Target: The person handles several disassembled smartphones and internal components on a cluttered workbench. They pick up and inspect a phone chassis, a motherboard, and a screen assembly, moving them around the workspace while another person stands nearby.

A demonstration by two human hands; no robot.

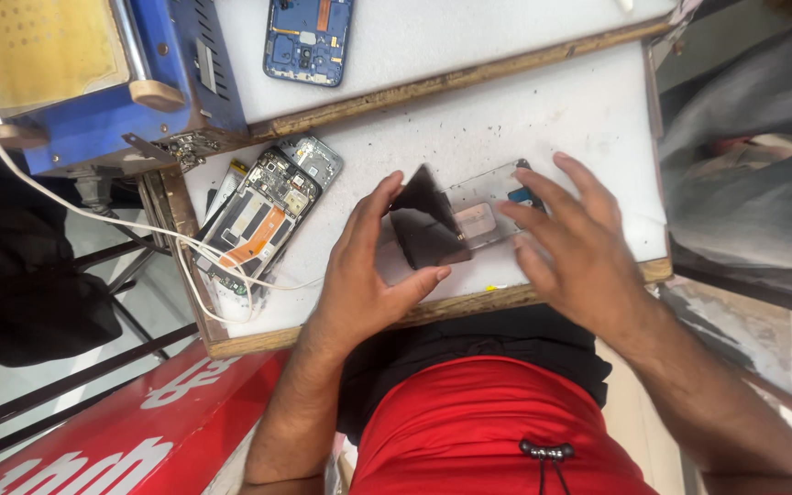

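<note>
A thin, dark glass phone screen panel [425,227] is pinched upright by the left hand [367,275] above a clear plastic sheet [488,213] pressed to the white workboard [588,119] by the open right hand [572,249], where a slip could crack it.

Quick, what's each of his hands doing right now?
Left hand: holding the dark screen panel between thumb and fingers.
Right hand: open, fingers spread over the clear phone part; a grip cannot be told.

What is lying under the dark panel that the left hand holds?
Under the dark panel lies a clear phone frame on the white board. The panel and the right hand cover part of the frame.
</note>
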